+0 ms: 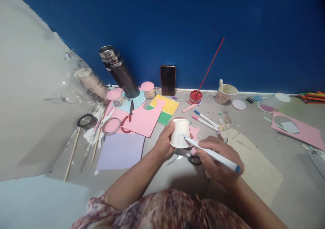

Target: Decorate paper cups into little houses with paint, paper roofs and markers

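My left hand [164, 141] is wrapped round a white paper cup [180, 133] held upside down above the floor. My right hand [218, 160] grips a white marker with a blue end [212, 154]; its tip touches the cup's side, where a thin blue line shows. Black-handled scissors [189, 157] lie on the floor just under both hands. A pink paper scrap [195, 133] sits behind the cup.
Pink [143, 119], yellow, green and lilac [121, 151] paper sheets lie to the left, with tape rolls [86, 121], wooden sticks and a black flask [119, 71]. A phone [168, 79] leans on the blue wall. A red paint pot [195, 96], two markers [205, 119], cups and brown paper [254, 164] lie to the right.
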A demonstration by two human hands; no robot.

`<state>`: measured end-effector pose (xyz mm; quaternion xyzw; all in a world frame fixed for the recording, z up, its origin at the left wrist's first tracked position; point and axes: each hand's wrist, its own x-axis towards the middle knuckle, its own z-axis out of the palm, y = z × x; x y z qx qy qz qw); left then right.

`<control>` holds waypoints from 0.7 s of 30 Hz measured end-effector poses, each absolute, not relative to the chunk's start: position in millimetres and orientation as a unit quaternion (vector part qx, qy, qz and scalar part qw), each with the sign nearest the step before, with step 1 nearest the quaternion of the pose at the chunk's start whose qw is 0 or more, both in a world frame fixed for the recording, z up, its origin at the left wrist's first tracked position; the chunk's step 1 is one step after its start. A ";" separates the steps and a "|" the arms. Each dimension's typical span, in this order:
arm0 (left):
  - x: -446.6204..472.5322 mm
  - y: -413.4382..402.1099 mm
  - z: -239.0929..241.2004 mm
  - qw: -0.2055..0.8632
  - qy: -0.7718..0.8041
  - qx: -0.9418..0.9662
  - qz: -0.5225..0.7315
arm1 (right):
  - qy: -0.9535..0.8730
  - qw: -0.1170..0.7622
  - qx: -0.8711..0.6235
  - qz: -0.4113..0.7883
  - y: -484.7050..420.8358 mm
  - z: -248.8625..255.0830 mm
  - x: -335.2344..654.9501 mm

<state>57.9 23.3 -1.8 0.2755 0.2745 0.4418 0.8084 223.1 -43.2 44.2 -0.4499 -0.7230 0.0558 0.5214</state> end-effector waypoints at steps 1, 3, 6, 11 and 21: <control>57.7 23.5 -1.8 0.808 0.276 0.272 0.444 | -0.722 0.521 -0.453 0.052 -42.9 44.5 223.4; 57.3 23.7 -1.7 0.808 0.280 0.264 0.447 | -0.721 0.512 -0.464 0.045 -42.5 44.7 223.8; 57.3 23.7 -1.0 0.808 0.278 0.261 0.449 | -0.720 0.503 -0.477 0.036 -42.5 44.5 223.9; 58.5 22.8 1.6 0.805 0.277 0.268 0.450 | -0.717 0.504 -0.480 0.030 -43.5 44.5 223.1; 59.8 21.2 1.0 0.777 0.308 0.281 0.471 | -0.717 0.515 -0.468 0.044 -42.4 41.5 223.6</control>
